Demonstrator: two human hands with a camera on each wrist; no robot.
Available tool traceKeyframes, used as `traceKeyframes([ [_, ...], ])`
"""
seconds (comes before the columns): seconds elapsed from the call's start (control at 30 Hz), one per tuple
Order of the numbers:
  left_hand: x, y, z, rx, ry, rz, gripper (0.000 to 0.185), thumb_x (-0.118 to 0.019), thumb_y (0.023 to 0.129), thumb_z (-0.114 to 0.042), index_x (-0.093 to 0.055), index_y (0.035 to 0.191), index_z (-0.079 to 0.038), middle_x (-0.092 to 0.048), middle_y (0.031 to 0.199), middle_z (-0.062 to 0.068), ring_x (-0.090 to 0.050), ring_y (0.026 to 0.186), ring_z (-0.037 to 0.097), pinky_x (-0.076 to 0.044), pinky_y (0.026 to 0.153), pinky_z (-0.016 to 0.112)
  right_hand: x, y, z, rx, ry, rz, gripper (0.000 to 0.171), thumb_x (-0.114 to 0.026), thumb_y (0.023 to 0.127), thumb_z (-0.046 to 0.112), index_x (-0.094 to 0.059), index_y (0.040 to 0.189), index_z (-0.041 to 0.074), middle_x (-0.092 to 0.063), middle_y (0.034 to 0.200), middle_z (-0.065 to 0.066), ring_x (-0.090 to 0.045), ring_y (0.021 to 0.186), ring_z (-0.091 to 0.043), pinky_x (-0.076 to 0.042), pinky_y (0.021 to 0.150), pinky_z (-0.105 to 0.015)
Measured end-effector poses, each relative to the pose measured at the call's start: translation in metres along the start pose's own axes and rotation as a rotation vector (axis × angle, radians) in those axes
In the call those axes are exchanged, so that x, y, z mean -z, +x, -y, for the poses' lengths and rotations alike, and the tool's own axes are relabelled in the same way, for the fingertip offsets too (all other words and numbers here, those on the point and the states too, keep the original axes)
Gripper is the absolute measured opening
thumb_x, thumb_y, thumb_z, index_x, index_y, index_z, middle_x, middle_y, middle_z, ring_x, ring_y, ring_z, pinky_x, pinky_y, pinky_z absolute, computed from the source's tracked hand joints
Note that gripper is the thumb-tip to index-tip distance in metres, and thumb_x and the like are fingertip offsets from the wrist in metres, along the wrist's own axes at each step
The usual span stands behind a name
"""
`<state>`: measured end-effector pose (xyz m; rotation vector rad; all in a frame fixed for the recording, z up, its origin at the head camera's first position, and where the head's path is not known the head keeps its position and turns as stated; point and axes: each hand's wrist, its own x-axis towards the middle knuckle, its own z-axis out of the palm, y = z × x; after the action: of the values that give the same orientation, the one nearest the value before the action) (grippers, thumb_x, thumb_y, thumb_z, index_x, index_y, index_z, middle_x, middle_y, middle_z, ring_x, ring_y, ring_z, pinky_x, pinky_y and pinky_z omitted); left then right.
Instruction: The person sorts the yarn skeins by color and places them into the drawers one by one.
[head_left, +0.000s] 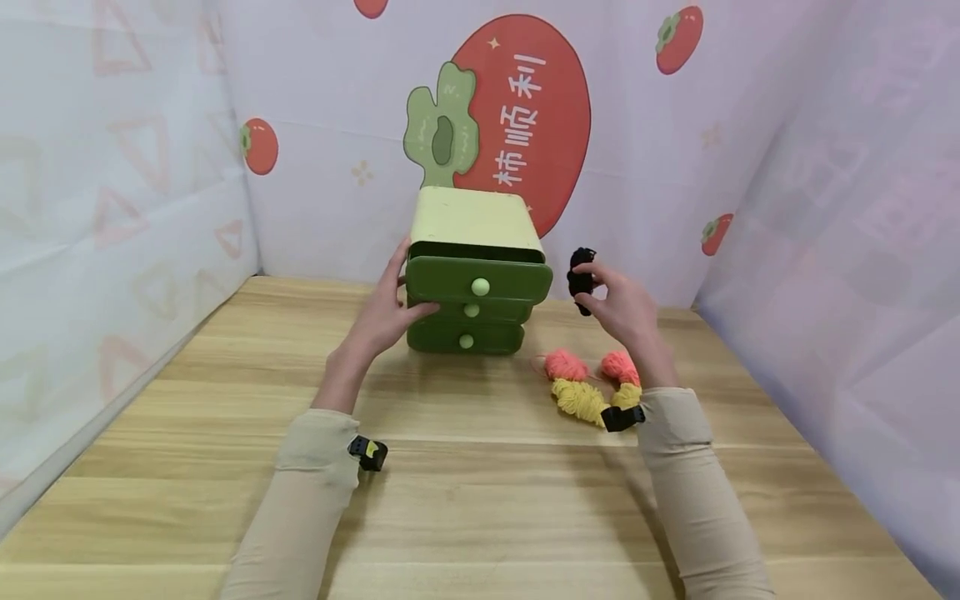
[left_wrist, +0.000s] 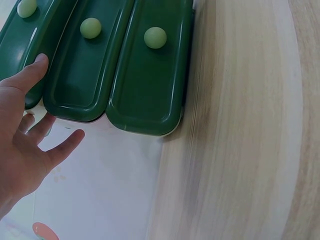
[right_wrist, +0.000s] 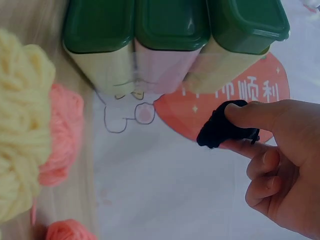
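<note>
Black yarn bundle (head_left: 581,279) held up beside a small green three-drawer cabinet (head_left: 472,275)

The small, dark bundle hangs in the air just right of the cabinet's top drawer (head_left: 480,282), which is pulled out beyond the two closed drawers below; the cabinet stands upright on the wooden table.

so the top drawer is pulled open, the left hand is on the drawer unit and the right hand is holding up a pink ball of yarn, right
Not quite: the yarn pinched in the right hand is black, not pink, as the head view shows. The pink yarn balls lie on the table. The rest holds: the top drawer is pulled out and the left hand rests on the drawer unit.
</note>
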<state>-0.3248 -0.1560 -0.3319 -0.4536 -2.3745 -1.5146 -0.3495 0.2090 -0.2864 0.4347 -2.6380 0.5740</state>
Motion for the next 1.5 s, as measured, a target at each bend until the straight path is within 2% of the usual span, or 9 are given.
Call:
traceKeyframes([
  [0.17,0.001,-0.004,0.001,0.014,0.040,0.006,0.105,-0.079,0.086,-0.027,-0.004,0.155,-0.052,-0.014,0.166,-0.010,-0.040,0.142,0.036,-0.043,0.104,0.059,0.000,0.005,0.011,0.029,0.021,-0.013,0.039,-0.068,0.094,0.019,-0.061,0.132,0.022,-0.067,0.120,-0.016,-0.059,0.081,-0.031,-0.041,0.061,-0.037],
  [0.4,0.001,-0.004,0.001,0.005,0.027,-0.005,0.105,-0.079,0.086,-0.027,-0.004,0.156,-0.051,-0.014,0.166,-0.009,-0.040,0.142,0.037,-0.043,0.103,0.060,0.007,0.014,0.027,0.061,0.056,-0.044,0.040,-0.068,0.094,0.019,-0.060,0.133,0.022,-0.067,0.118,-0.015,-0.060,0.092,-0.032,-0.041,0.064,-0.040],
  [0.6,0.002,-0.004,0.001,0.009,0.040,0.001,0.105,-0.079,0.087,-0.028,-0.003,0.156,-0.050,-0.014,0.167,-0.009,-0.039,0.142,0.037,-0.043,0.104,0.059,0.014,0.019,0.040,0.118,0.052,-0.117,0.040,-0.069,0.093,0.017,-0.062,0.131,0.022,-0.069,0.113,-0.011,-0.063,0.098,-0.029,-0.039,0.061,-0.039],
  [0.83,0.002,-0.003,0.001,0.000,0.043,-0.004,0.105,-0.078,0.087,-0.027,-0.003,0.156,-0.051,-0.013,0.167,-0.008,-0.039,0.142,0.038,-0.043,0.104,0.061,0.021,0.022,0.058,0.189,0.040,-0.160,0.039,-0.070,0.093,0.017,-0.063,0.131,0.024,-0.068,0.123,-0.010,-0.064,0.112,-0.029,-0.049,0.070,-0.048],
  [0.9,0.002,-0.003,0.001,0.003,0.047,-0.003,0.105,-0.078,0.087,-0.028,-0.003,0.155,-0.052,-0.013,0.167,-0.009,-0.039,0.142,0.037,-0.043,0.104,0.060,0.022,0.023,0.063,0.206,0.031,-0.157,0.039,-0.070,0.093,0.017,-0.063,0.130,0.025,-0.067,0.128,-0.010,-0.063,0.115,-0.030,-0.051,0.073,-0.049],
  [1.07,0.001,-0.004,0.001,0.012,0.042,0.003,0.104,-0.078,0.087,-0.028,-0.002,0.154,-0.053,-0.013,0.166,-0.011,-0.039,0.143,0.035,-0.043,0.104,0.059,0.022,0.025,0.074,0.241,0.001,-0.134,0.040,-0.069,0.094,0.017,-0.062,0.131,0.029,-0.065,0.132,-0.007,-0.064,0.112,-0.029,-0.051,0.069,-0.046],
  [1.13,0.001,-0.004,0.001,0.012,0.038,0.003,0.104,-0.078,0.087,-0.029,-0.002,0.154,-0.054,-0.012,0.166,-0.011,-0.039,0.143,0.035,-0.043,0.105,0.058,0.022,0.027,0.078,0.258,-0.006,-0.122,0.040,-0.067,0.095,0.016,-0.062,0.132,0.030,-0.065,0.131,-0.007,-0.065,0.109,-0.029,-0.051,0.068,-0.045],
  [1.27,0.001,-0.003,0.001,0.006,0.039,-0.002,0.103,-0.078,0.088,-0.028,-0.003,0.155,-0.052,-0.013,0.166,-0.011,-0.039,0.143,0.036,-0.043,0.104,0.059,0.021,0.029,0.084,0.286,-0.007,-0.088,0.040,-0.064,0.096,0.011,-0.061,0.131,0.030,-0.065,0.129,-0.007,-0.064,0.112,-0.028,-0.052,0.076,-0.047],
  [1.5,0.001,-0.001,0.002,-0.004,0.033,-0.005,0.104,-0.078,0.087,-0.029,-0.004,0.156,-0.049,-0.014,0.166,-0.009,-0.039,0.143,0.035,-0.044,0.103,0.058,0.020,0.029,0.092,0.302,0.006,-0.029,0.043,-0.058,0.097,0.003,-0.063,0.130,0.029,-0.064,0.123,-0.006,-0.063,0.103,-0.027,-0.051,0.077,-0.047],
])
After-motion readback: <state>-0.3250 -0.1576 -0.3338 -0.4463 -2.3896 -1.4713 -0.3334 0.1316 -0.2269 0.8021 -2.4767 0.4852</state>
